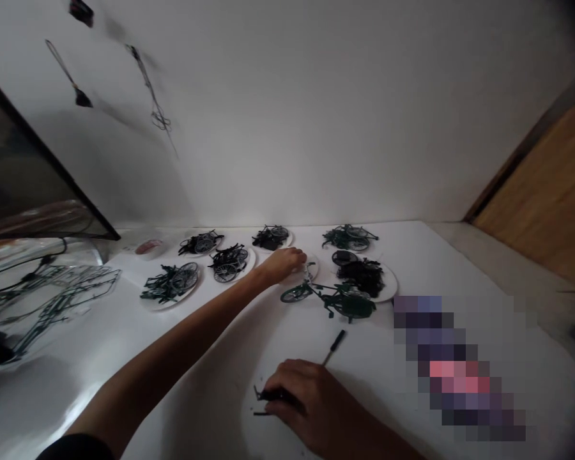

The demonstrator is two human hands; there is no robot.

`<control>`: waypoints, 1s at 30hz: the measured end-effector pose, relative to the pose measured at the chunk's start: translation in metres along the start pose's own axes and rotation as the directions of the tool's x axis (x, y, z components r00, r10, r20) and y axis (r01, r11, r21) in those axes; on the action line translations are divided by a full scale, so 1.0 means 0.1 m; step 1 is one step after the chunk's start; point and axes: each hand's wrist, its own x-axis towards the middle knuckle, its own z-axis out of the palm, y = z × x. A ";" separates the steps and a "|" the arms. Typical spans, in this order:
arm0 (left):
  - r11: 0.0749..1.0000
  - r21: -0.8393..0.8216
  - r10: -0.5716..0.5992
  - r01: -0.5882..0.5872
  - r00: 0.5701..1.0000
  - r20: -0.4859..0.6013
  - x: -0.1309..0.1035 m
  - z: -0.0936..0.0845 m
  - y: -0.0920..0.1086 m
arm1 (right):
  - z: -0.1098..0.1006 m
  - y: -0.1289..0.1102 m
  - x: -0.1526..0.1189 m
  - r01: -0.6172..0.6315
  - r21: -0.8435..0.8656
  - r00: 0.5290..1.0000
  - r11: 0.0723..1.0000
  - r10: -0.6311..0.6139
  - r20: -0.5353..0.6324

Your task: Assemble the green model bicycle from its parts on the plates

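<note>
My left hand [290, 263] reaches out to a small white plate [311, 268] in the middle of the table, its fingers bent together; what they hold, if anything, is too small to tell. Near the front, my right hand [299, 399] is closed round a small dark part [280, 395] with a thin tip sticking out to the left. A screwdriver with a black handle [338, 340] lies just beyond the right hand. A green model bicycle [349, 303] stands between the hands and the dark parts on the right plate [390, 284].
Plates with dark and green bicycle parts [172, 281] line the back of the white table [211, 358]. Green part frames [67, 294] lie at left below a dark-edged screen [29, 166]. A round container [148, 248] stands near the wall. A blurred patch covers the right.
</note>
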 end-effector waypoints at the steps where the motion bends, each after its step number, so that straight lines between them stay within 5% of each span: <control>1: 1.000 0.009 -0.002 0.002 1.000 -0.004 0.01 0.02 -0.02 | 0.00 0.00 0.00 -0.010 0.005 1.000 1.000 0.010 -0.013; 5: 1.000 0.006 -0.015 0.016 0.997 -0.072 0.03 0.06 -0.11 | -0.05 -0.01 0.03 -0.049 0.024 0.992 0.999 0.051 -0.114; 8: 0.997 -0.036 -0.069 0.064 0.982 -0.175 -0.18 -0.01 -0.14 | -0.10 0.00 0.04 -0.066 0.035 0.981 0.997 0.072 -0.178; 15: 0.979 -0.158 -0.168 0.128 0.948 -0.272 -1.56 -0.23 -0.01 | -0.12 0.05 0.04 -0.189 0.095 0.966 0.977 0.203 -0.163; 18: 0.948 -0.315 -0.128 0.046 0.960 -0.247 -1.89 -0.19 0.12 | -0.10 0.10 0.09 -0.261 0.126 0.944 0.957 0.280 -0.173; 25: 0.805 -0.539 0.070 -0.249 0.942 -0.329 -1.73 -0.15 0.50 | -0.09 0.23 0.12 -0.324 0.178 0.909 0.929 0.358 -0.216; 30: 0.728 -0.668 -0.013 -0.155 0.971 -0.239 -1.80 -0.17 0.65 | -0.10 0.25 0.12 -0.286 0.196 0.906 0.938 0.332 -0.264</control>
